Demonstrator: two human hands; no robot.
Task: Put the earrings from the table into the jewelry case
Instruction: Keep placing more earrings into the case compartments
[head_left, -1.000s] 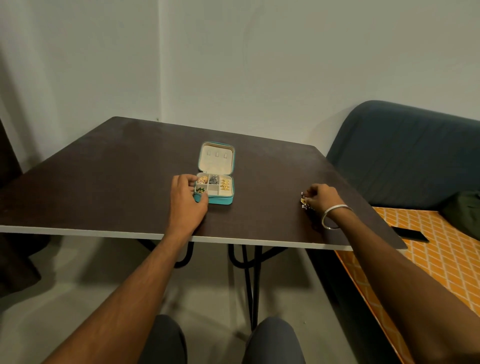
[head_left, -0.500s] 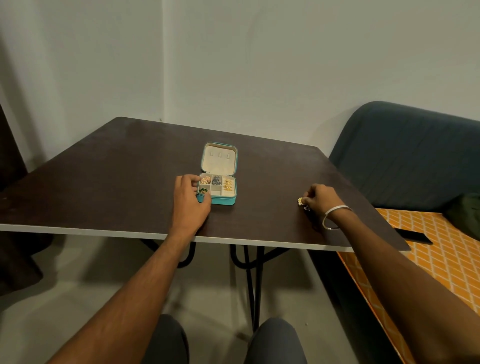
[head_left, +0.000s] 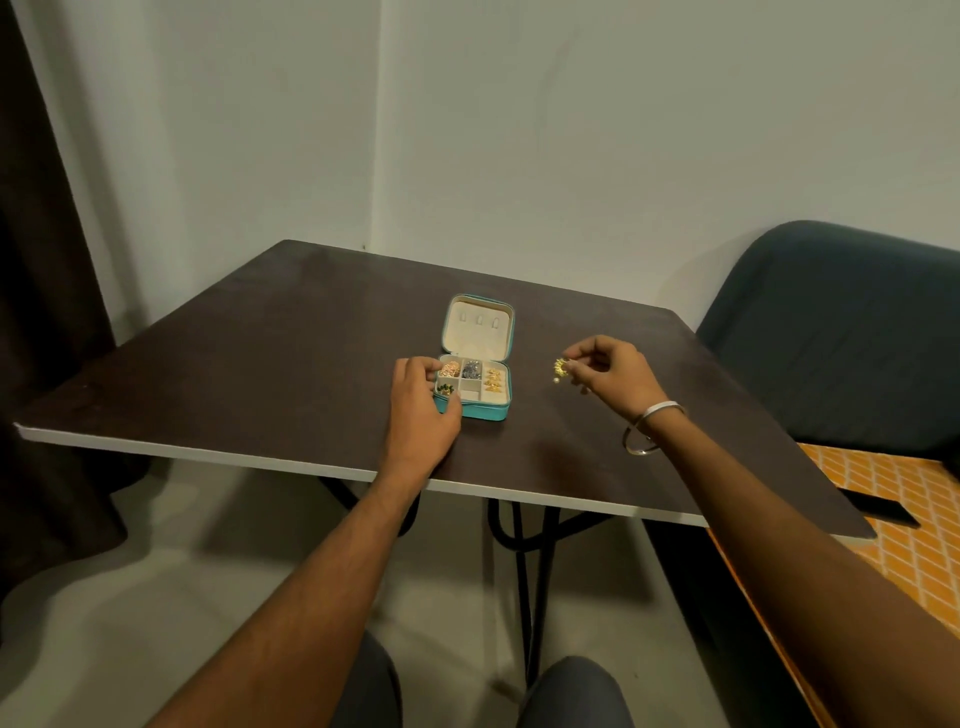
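Observation:
A small teal jewelry case (head_left: 496, 411) lies open in the middle of the dark table (head_left: 260, 364), lid tilted back. Its cream compartments hold rose-gold, silver, gold and green earrings; one front compartment looks empty. My left hand (head_left: 418, 410) grips the case's left front corner, thumb on the front edge. My right hand (head_left: 605, 369) hovers above the table to the right of the case, fingertips pinching gold earrings (head_left: 558, 369) that dangle from them. A silver bangle (head_left: 649, 428) circles that wrist.
A dark blue sofa (head_left: 831, 338) stands at the right with an orange patterned cushion (head_left: 909, 519) and a black flat object (head_left: 878, 506) on it. A dark curtain (head_left: 41, 312) hangs at the left. The table's white front edge (head_left: 208, 454) faces me.
My right hand has lifted the gold earrings off the table near its right edge and carried them left toward the case. My left hand has stayed on the case.

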